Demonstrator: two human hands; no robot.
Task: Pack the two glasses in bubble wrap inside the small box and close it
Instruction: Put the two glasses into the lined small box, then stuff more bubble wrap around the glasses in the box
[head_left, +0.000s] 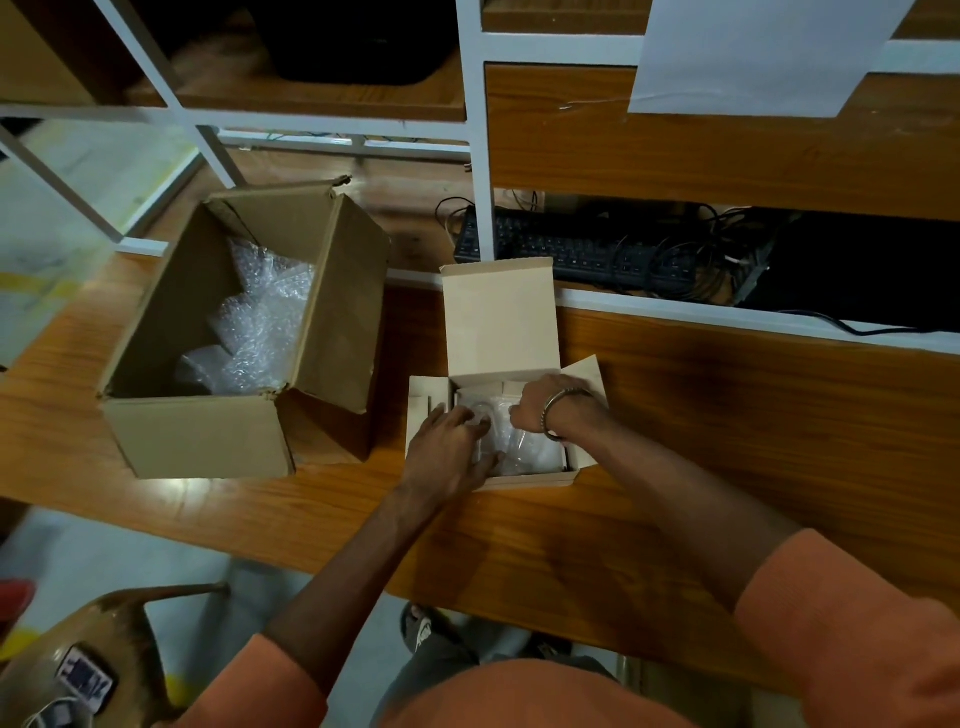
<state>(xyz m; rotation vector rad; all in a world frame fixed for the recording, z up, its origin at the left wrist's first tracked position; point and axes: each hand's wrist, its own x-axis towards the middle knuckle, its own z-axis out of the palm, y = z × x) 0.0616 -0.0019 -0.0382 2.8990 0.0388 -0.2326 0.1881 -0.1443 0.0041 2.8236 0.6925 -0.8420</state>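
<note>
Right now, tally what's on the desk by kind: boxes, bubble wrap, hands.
Cardboard boxes: 2, the large box and the small box
Bubble wrap bundles: 2, one in the large box, one in the small box
Hands: 2, left hand, right hand
Total: 6

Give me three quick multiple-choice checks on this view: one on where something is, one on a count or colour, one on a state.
1. Where is the loose bubble wrap?
A. inside the large box
B. on the keyboard
C. on the floor

2. How many cardboard boxes stand on the table?
A. one
B. two
C. four

3. What state is the small box in?
A. taped shut
B. crushed flat
C. open, lid flap raised

Answers:
1 A: the wrap lies within the large box.
2 B: only the large and the small box are there.
3 C: its lid stands up while the left hand and right hand reach inside, onto clear wrapped contents.
</note>
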